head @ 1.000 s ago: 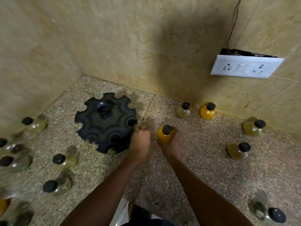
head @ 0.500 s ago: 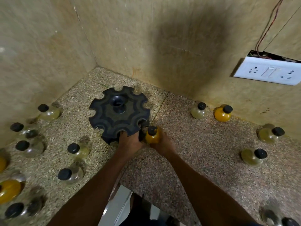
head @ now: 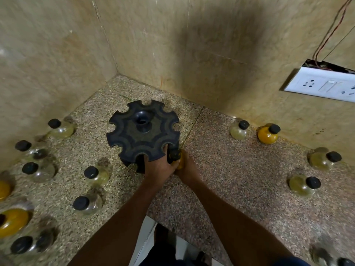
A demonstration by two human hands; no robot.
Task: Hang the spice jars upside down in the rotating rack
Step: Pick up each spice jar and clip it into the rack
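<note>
At centre frame, on the speckled worktop (head: 240, 169), we grip the black rotating rack (head: 143, 132) at its near rim with our left hand (head: 157, 167), fingers curled under. Our right hand (head: 187, 169) clasps a yellow spice jar (head: 177, 157), black cap touching the rack's lower-right notch. Other capped jars crowd the left (head: 96, 174) and right (head: 302, 184); a white socket plate (head: 322, 84) hangs upper right.

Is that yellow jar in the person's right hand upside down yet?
No. The yellow jar is upright, black cap on top, beside the rack, gripped by the right hand.
</note>
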